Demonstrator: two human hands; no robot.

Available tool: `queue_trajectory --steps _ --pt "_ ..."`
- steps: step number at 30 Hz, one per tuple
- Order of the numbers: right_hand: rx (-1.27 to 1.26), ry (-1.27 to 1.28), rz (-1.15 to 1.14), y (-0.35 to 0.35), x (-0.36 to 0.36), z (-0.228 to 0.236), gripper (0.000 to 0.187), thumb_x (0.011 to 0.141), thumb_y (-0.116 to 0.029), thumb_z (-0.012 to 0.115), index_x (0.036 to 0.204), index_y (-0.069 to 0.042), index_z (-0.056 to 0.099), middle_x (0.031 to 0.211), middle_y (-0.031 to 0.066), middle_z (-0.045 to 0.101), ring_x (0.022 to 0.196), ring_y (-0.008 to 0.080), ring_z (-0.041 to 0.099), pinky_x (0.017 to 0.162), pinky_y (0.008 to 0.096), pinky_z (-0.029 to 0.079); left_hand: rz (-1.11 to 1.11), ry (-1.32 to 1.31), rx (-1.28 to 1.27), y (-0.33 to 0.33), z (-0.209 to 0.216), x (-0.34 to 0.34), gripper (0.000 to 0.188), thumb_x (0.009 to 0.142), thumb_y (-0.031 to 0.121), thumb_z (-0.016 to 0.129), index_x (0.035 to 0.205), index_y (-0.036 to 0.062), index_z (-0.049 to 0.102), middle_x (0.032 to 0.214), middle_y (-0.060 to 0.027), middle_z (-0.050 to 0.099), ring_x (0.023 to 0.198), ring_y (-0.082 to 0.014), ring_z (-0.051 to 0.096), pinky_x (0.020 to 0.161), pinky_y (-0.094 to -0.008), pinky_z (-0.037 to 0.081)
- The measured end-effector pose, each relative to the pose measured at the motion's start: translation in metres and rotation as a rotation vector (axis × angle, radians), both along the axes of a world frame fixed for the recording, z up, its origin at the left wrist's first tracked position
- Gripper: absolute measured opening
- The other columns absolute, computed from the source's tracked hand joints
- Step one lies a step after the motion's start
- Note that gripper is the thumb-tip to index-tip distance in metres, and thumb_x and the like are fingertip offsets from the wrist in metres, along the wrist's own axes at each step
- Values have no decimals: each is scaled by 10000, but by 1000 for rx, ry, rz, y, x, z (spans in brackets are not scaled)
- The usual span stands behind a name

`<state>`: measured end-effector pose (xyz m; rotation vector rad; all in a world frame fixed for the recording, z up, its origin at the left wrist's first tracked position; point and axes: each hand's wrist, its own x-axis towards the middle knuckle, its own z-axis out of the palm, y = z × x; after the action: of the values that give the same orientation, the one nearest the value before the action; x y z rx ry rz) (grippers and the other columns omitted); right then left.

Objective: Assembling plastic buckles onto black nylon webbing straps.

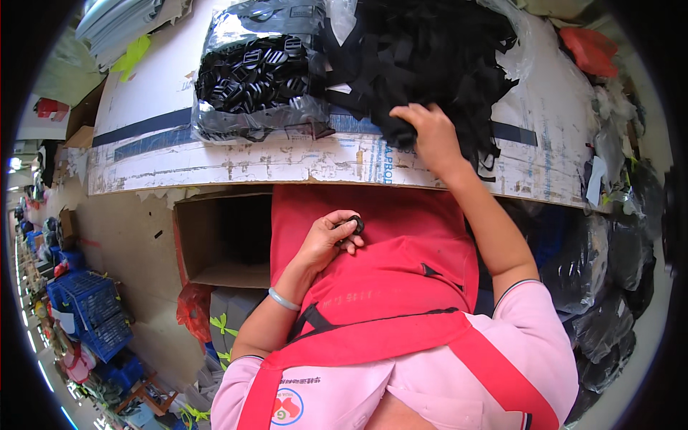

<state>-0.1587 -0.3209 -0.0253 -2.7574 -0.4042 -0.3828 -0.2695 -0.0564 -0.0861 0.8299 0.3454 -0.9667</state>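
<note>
My left hand is closed in front of the red apron, pinching a small black plastic buckle between thumb and fingers. Over the near edge of a large heap of black webbing straps, my right hand has its fingers bent onto the strap pieces. The fingertips are partly lost against the black material. To the left of the heap lies an open clear plastic bag full of black slider buckles.
The worn white tabletop carries dark blue tape. Below it is an open cardboard box. A red plastic bag sits at the far right, above several bagged black bundles. Blue crates stand left on the floor.
</note>
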Motion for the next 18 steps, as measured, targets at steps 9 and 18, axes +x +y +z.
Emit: queue_trajectory --steps 9,18 --pt "46 128 19 -3 -37 8 618 686 133 518 1211 -180 612 1248 129 546 1067 326 521 959 379 428 76 -34 87 -14 -9 4 175 935 94 591 1088 10 605 834 -63 651 642 -126 600 602 -238 504" --pt "69 -64 170 -7 -4 65 358 772 -105 652 1129 -120 635 1132 78 608 1131 271 511 949 381 397 -23 -65 122 -9 0 1 202 936 95 589 1101 -19 595 801 -95 658 619 -145 629 592 -248 528"
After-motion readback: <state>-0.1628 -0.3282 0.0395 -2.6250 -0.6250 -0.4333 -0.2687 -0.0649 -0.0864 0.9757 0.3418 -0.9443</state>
